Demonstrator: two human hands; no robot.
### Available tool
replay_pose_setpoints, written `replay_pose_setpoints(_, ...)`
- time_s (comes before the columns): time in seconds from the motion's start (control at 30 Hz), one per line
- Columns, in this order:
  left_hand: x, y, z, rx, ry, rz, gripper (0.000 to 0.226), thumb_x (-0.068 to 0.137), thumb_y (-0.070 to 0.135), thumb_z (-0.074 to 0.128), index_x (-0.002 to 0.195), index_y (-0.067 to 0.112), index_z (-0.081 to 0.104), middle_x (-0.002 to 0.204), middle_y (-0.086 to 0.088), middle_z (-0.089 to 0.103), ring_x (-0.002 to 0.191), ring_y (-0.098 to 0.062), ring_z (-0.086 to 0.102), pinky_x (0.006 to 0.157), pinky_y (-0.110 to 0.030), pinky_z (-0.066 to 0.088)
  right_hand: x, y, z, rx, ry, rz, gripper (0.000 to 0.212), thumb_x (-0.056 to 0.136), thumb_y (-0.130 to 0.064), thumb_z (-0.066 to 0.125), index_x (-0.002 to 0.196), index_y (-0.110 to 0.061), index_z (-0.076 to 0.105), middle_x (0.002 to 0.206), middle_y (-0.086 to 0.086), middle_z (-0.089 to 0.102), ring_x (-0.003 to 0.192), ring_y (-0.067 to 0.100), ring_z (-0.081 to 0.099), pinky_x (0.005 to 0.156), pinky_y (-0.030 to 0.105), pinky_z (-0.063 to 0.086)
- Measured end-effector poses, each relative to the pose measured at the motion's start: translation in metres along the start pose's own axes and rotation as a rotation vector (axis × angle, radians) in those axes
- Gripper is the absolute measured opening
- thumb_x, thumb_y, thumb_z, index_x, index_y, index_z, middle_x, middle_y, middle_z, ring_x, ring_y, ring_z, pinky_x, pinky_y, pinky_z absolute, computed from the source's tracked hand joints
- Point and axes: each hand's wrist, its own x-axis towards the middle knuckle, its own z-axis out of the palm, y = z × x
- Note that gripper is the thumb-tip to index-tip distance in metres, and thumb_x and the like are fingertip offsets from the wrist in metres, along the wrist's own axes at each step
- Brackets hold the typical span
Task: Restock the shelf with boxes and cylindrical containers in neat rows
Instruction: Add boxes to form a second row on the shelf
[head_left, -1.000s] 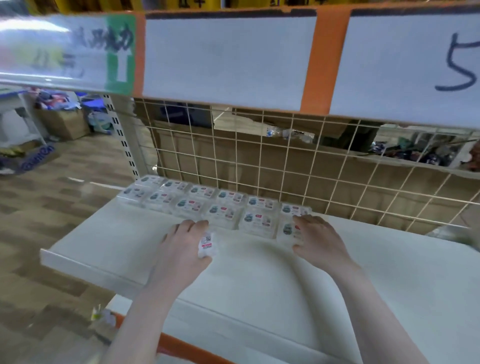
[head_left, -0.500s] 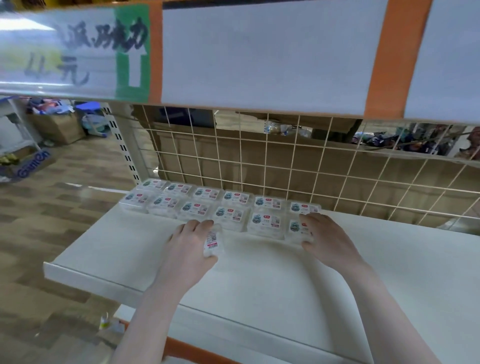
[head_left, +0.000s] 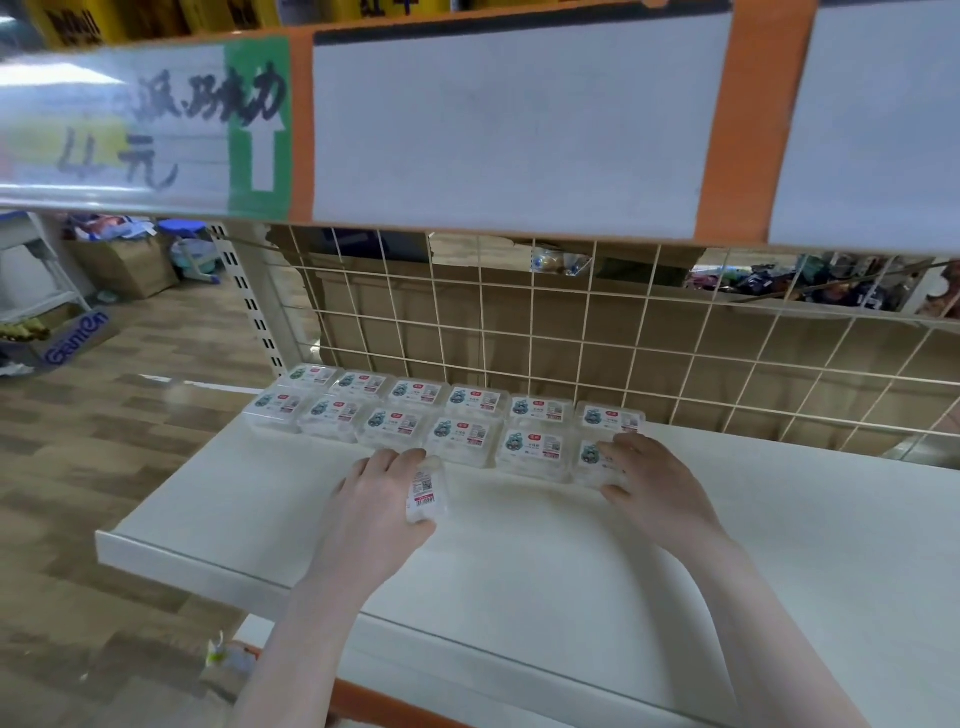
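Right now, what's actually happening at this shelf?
A person is stocking a white shelf with small clear plastic boxes. Two rows of six boxes sit at the back left, against the wire grid panel. The left hand holds another small box on its edge, just in front of the rows. The right hand grips the rightmost box of the front row. The rest of the shelf to the right holds no boxes yet.

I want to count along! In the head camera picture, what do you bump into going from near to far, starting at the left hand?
left hand holding a small box → front row of boxes → back row of boxes → wire grid → cardboard behind it
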Motion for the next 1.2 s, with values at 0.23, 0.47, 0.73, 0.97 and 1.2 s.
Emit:
replay_pose_setpoints(0.23,-0.005,-0.002,-0.003,0.014,-0.016,-0.045,0.068,0.072,0.032,0.069,0.135,0.029,0.043,0.121,0.003,0.052,0.114,-0.022,0.047,0.09,-0.031,0.042,-0.002,-0.006,-0.008,0.012,0.04,-0.012,0.048,0.096,-0.039,0.043,0.141,-0.024,0.036,0.148,-0.005,0.03,0.136,0.015,0.025,0.107,0.023,0.016)
replay_pose_setpoints(0.47,-0.01,-0.012,-0.008,0.006,0.009,-0.123,0.067,0.071,0.03,0.071,0.133,0.027,0.046,0.12,0.002,0.053,0.113,-0.023,0.048,0.089,-0.033,0.042,-0.004,-0.019,-0.008,0.101,0.124,-0.062,0.041,0.096,-0.035,0.045,0.133,-0.019,0.048,0.133,-0.003,0.049,0.124,0.016,0.041,0.099,0.026,0.03)
replay_pose_setpoints(0.73,-0.013,-0.047,-0.02,0.023,-0.048,-0.123,0.07,0.077,0.036,0.066,0.139,0.029,0.035,0.13,0.005,0.045,0.118,-0.018,0.044,0.096,-0.028,0.039,-0.004,-0.058,0.001,0.12,0.158,-0.01,0.038,0.095,-0.034,0.046,0.13,-0.021,0.051,0.135,-0.004,0.049,0.125,0.018,0.041,0.098,0.029,0.029)
replay_pose_setpoints(0.97,-0.008,-0.113,-0.036,0.024,-0.099,-0.032,0.069,0.079,0.036,0.065,0.141,0.029,0.034,0.131,0.006,0.044,0.12,-0.016,0.042,0.097,-0.026,0.036,-0.001,-0.12,0.021,0.109,0.221,0.023,0.035,0.094,-0.029,0.051,0.128,-0.02,0.054,0.13,-0.001,0.053,0.123,0.021,0.045,0.096,0.03,0.034)
replay_pose_setpoints(1.2,0.013,-0.183,-0.048,0.073,-0.149,0.062,0.068,0.081,0.033,0.062,0.142,0.028,0.032,0.134,0.005,0.043,0.122,-0.018,0.04,0.099,-0.026,0.035,0.003,-0.182,0.053,0.063,0.335,-0.018,0.031,0.072,-0.011,0.079,0.101,-0.007,0.071,0.101,0.012,0.069,0.09,0.035,0.066,0.073,0.041,0.054)
